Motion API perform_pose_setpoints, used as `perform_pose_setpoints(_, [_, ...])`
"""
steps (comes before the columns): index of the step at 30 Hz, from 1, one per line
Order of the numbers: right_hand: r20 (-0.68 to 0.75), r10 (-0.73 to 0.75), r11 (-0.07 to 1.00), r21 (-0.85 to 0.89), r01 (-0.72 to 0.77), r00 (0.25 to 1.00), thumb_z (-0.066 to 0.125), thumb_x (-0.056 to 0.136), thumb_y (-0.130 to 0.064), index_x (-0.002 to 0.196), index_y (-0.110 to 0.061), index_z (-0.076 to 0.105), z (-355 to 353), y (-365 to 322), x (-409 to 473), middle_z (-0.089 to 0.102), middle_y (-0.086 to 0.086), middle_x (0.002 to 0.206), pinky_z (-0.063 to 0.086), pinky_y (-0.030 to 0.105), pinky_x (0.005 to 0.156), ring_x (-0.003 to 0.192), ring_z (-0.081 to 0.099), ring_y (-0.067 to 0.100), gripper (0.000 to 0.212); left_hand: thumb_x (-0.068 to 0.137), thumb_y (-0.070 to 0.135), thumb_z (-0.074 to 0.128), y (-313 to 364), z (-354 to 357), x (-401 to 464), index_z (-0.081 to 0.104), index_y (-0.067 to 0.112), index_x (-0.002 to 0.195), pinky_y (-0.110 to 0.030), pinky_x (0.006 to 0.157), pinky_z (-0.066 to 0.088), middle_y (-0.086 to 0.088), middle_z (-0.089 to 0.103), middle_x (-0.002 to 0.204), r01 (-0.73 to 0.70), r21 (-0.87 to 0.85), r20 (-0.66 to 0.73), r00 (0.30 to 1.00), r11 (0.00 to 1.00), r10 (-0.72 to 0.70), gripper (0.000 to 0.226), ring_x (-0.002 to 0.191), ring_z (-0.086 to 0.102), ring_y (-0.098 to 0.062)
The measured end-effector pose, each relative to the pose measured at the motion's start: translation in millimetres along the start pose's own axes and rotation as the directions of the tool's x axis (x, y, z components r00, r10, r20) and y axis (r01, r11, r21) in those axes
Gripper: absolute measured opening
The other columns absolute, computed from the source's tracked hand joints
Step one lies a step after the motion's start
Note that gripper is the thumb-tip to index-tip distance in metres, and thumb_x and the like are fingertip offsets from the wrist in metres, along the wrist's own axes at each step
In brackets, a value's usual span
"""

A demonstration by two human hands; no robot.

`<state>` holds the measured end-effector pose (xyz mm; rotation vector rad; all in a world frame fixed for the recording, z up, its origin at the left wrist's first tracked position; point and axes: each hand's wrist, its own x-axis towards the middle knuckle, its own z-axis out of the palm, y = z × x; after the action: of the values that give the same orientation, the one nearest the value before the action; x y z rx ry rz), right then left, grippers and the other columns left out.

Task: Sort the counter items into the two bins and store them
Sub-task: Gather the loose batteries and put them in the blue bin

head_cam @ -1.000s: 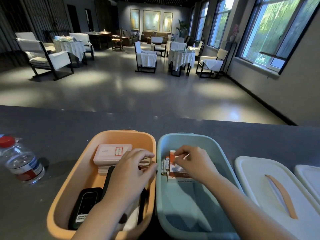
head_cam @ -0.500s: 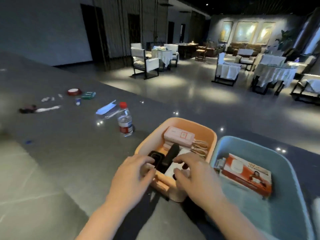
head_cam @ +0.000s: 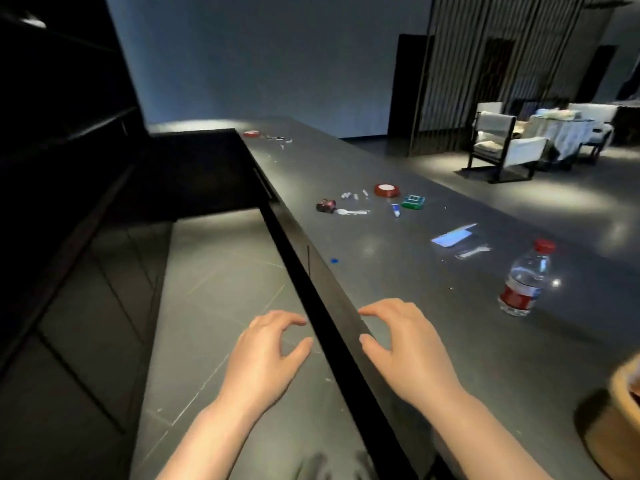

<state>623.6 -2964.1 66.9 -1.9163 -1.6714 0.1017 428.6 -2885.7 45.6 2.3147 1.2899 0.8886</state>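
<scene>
Hovering over the tiled floor just left of the counter's near edge, the left hand holds nothing, its fingers loosely curled with thumb and forefinger apart. To its right, across the dark edge strip, the right hand hangs above the counter in the same relaxed claw, grasping nothing. Farther along the counter, well apart from both hands, lies a cluster of small items: a dark red-and-black object at the left, a white plastic spoon just beside it, a few tiny white pieces beyond, a red tape roll, a small blue-and-white tube and a green box. Nearer and to the right lies a pale blue flat packet with a clear wrapper beside it. A water bottle with a red cap stands upright right of the hands. At the near right edge only a corner of the orange bin shows; its contents cannot be made out. More small items lie at the counter's far end
</scene>
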Motion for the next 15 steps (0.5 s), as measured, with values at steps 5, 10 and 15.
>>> perform_pose_setpoints(5, [0.008,0.016,0.999,0.031,-0.017,1.0,0.057,0.089,-0.032,0.124,-0.034,0.055,50,-36,72,0.05,-0.022,0.122,0.033,0.021,0.096,0.117,0.041,0.003,0.035,0.085,0.041,0.062,-73,-37,56,0.061,0.036,0.109,-0.026,0.093,0.038,0.024,0.056,0.108,0.006,0.03,0.013,1.0,1.0,-0.007,0.025,0.107,0.049,-0.002])
perform_pose_setpoints(10, [0.011,0.041,0.999,0.017,-0.041,0.999,0.057,0.09,-0.033,0.124,-0.035,0.055,81,-45,135,0.05,-0.022,0.121,0.03,0.017,0.09,0.116,0.04,0.002,0.035,0.085,0.037,0.062,-118,-44,117,0.061,0.037,0.107,-0.022,0.085,0.037,0.025,0.054,0.103,0.013,0.007,0.016,1.0,1.0,-0.013,0.022,0.103,0.049,-0.001])
perform_pose_setpoints(15, [0.016,0.067,0.998,-0.01,-0.067,0.998,0.059,0.088,-0.033,0.122,-0.033,0.058,102,-27,209,0.052,-0.018,0.123,0.034,0.021,0.094,0.118,0.044,0.007,0.033,0.086,0.036,0.062,-146,-23,190,0.061,0.039,0.105,-0.015,0.079,0.032,0.031,0.05,0.098,-0.02,-0.04,0.021,1.0,0.999,0.02,0.02,0.101,0.045,0.005])
